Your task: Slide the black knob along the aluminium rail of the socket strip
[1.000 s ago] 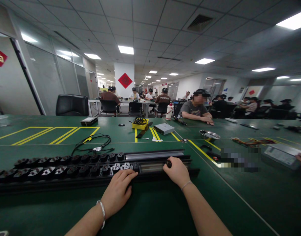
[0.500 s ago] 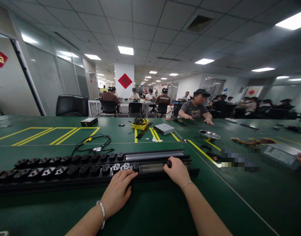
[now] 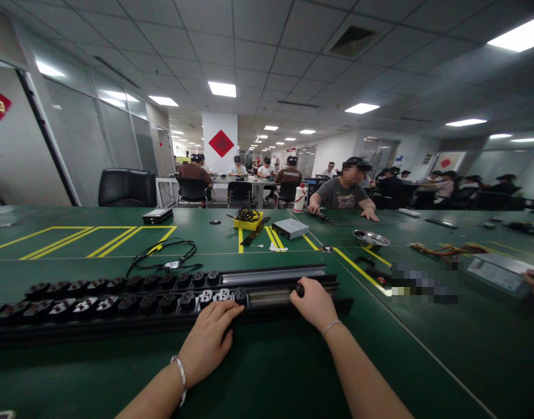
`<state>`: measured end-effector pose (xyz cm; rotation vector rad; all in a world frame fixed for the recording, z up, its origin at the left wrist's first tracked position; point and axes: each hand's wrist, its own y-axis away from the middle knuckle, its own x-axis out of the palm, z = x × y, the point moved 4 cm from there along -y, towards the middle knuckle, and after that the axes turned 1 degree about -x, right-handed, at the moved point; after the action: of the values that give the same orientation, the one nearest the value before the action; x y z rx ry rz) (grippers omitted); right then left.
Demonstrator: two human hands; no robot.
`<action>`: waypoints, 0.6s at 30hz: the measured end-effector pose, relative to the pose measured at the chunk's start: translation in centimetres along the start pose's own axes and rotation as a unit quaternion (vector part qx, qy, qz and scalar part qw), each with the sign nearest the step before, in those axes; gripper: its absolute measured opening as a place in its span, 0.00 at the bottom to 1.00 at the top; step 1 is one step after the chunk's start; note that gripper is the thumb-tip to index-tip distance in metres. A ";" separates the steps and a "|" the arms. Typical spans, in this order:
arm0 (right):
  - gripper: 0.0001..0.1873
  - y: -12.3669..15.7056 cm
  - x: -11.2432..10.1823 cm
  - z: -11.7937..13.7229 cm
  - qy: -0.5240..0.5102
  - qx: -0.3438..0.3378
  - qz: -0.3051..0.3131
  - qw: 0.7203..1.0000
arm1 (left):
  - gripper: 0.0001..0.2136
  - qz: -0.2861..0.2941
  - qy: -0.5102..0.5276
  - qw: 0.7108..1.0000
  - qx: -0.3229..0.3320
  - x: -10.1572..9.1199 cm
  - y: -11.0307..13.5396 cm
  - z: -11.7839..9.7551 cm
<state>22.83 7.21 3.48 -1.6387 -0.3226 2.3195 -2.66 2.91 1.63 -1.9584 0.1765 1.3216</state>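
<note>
Two long black rails [image 3: 288, 301] lie side by side across the table, filled from the left with rows of black plug-like pieces [image 3: 129, 302], some with shiny faces. Toward the right their channels are bare. My left hand [image 3: 209, 329] lies with outstretched fingers on the front rail, beside the last pieces of its row. Near that rail's right end, my right hand [image 3: 314, 302] is closed round a small black round piece [image 3: 300, 289]. Fingers cover most of it, so I cannot tell its kind or whether it sits in the channel.
Behind the rails lies a looped black cable [image 3: 162, 256]. Farther back are a yellow tray [image 3: 248, 222] with cables, a grey metal box [image 3: 290, 228] and a metal bowl [image 3: 371, 238]. A co-worker [image 3: 343, 192] sits opposite. Another person's hand touches a metal power supply [image 3: 496, 273] at right.
The co-worker opposite has moved one hand onto a dark, elongated tool on the table. My own hands and the rails look the same.
</note>
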 end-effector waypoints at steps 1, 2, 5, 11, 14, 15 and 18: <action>0.08 0.0 -0.1 0.0 0.005 -0.004 0.001 1.000 | 0.24 0.001 0.000 1.000 -0.001 0.0 0.0 0.0; 0.08 0.0 -0.2 0.0 0.013 -0.010 0.003 1.000 | 0.24 0.003 0.000 1.000 -0.002 0.1 0.0 0.1; 0.09 0.1 -0.5 0.0 0.039 -0.022 0.002 0.999 | 0.24 0.006 0.003 1.000 -0.003 0.1 0.0 0.1; 0.09 0.2 -0.7 0.0 0.037 -0.026 -0.017 0.999 | 0.24 0.015 0.003 1.000 -0.007 0.1 0.0 0.1; 0.09 0.2 -0.6 0.1 0.031 -0.022 -0.016 0.999 | 0.24 0.016 -0.002 1.000 -0.007 0.2 0.1 0.2; 0.09 0.2 -0.6 0.1 0.029 -0.019 -0.015 0.999 | 0.24 0.015 -0.004 1.000 -0.006 0.2 0.1 0.2; 0.09 0.1 -0.5 0.0 0.028 -0.014 -0.016 0.999 | 0.24 0.011 -0.012 1.000 -0.002 0.2 0.0 0.1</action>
<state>23.01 6.91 3.88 -1.6950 -0.3667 2.2516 -2.65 3.04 1.44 -1.9478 0.1835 1.3595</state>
